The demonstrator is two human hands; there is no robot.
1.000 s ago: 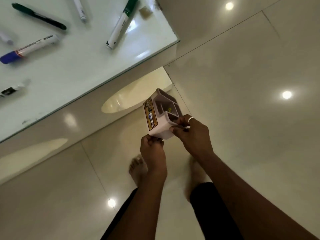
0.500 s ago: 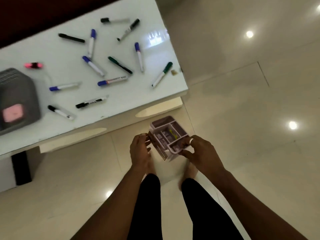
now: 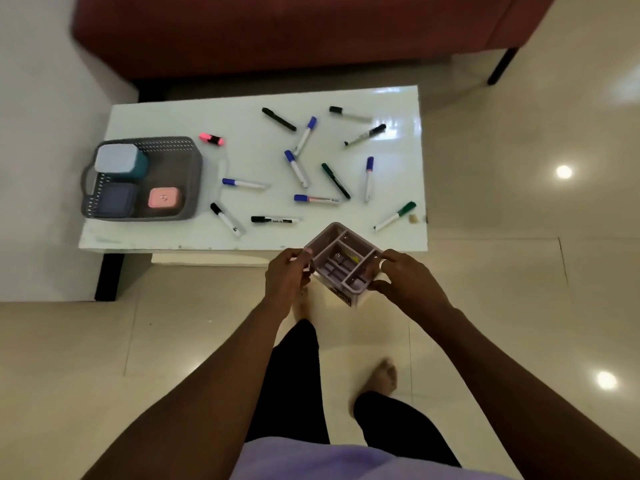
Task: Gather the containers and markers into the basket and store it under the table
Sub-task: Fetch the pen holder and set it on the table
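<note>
I hold a pale lilac divided organiser box (image 3: pixel 341 263) in front of the white table (image 3: pixel 166 233), my left hand (image 3: pixel 287 275) on its left side and my right hand (image 3: pixel 403 280) on its right corner. The box is upright with its open compartments facing up. A grey slotted basket (image 3: pixel 188 171) stands on the table's left end and holds a teal container with a pale lid (image 3: pixel 119 164), a dark blue container (image 3: pixel 116 200) and a pink container (image 3: pixel 164 197). Several markers (image 3: pixel 298 168) lie scattered over the tabletop, plus a pink highlighter (image 3: pixel 211 139).
A dark red sofa (image 3: pixel 294 32) stands behind the table, with a black leg (image 3: pixel 500 65) at the right. A white wall or block (image 3: pixel 41 133) borders the table's left. Glossy cream floor tiles (image 3: pixel 519 271) surround me; my legs and bare feet (image 3: pixel 382 375) are below.
My view has pulled back and up, so the whole table and basket now show. The organiser box has turned from tilted to upright, still held in both hands near the table's front edge.
</note>
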